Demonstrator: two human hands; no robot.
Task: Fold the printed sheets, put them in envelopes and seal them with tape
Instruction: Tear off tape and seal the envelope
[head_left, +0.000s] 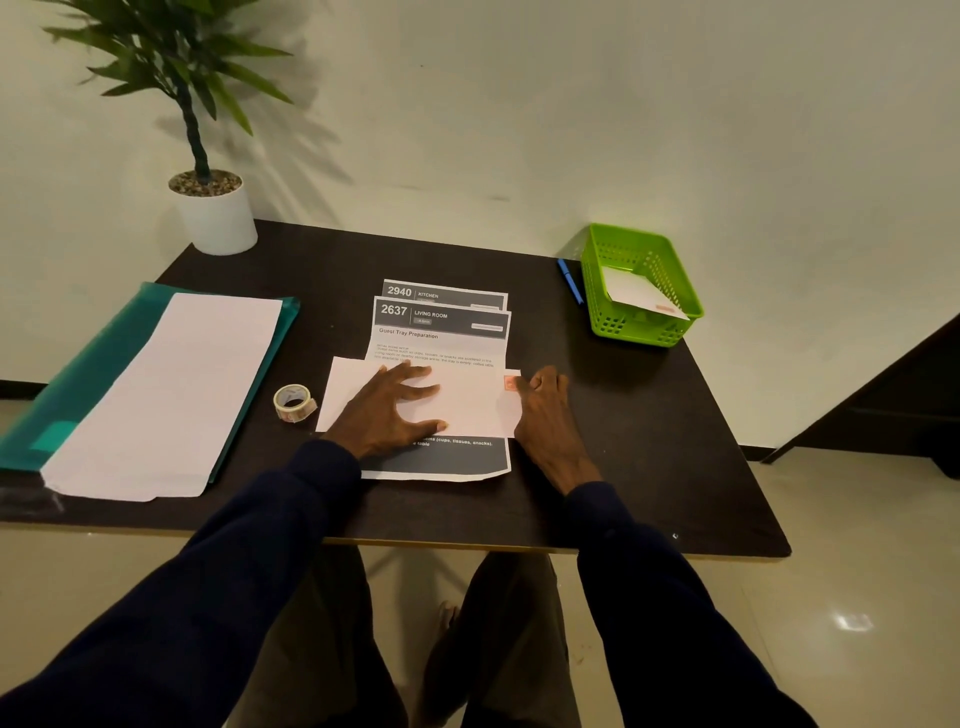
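Note:
A white envelope (467, 402) lies across the top printed sheet (441, 338), headed "2637 Living Room". A second printed sheet (447, 292), "2940 Kitchen", shows behind it. My left hand (395, 410) rests flat on the envelope with fingers spread. My right hand (540, 410) touches the envelope's right end, its fingertips by a strip of red-printed tape (510, 383) there. A roll of tape (294, 402) stands just left of the envelope.
A stack of white envelopes (166, 395) lies on a teal folder (78, 384) at the left. A green basket (644, 291) at the back right holds a sealed envelope, with a blue pen (570, 280) beside it. A potted plant (213, 208) stands back left.

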